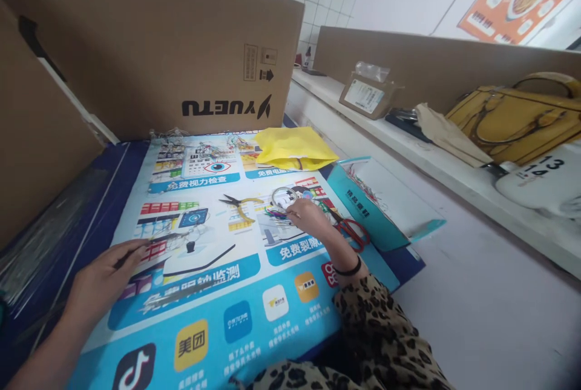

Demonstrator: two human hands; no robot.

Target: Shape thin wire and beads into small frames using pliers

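Note:
On the left of the printed poster sheet (204,281), my left hand (105,275) is closed on a thin dark tool, perhaps tweezers, whose tip points right. My right hand (308,215) has its fingers pinched at a bundle of thin coloured strands, beside a clear round ring (284,197). What exactly the pinch holds is too small to tell. Between the hands lie pliers with yellow handles (245,205), jaws to the left. Red-handled scissors (354,232) rest just right of my right wrist, their blades partly under strands.
A yellow pouch (295,146) lies at the sheet's back edge. An open teal box (370,208) with coloured strands stands right. Large cardboard (149,45) walls the back and left. A white ledge (408,154) at right holds a small box and a yellow bag (517,114).

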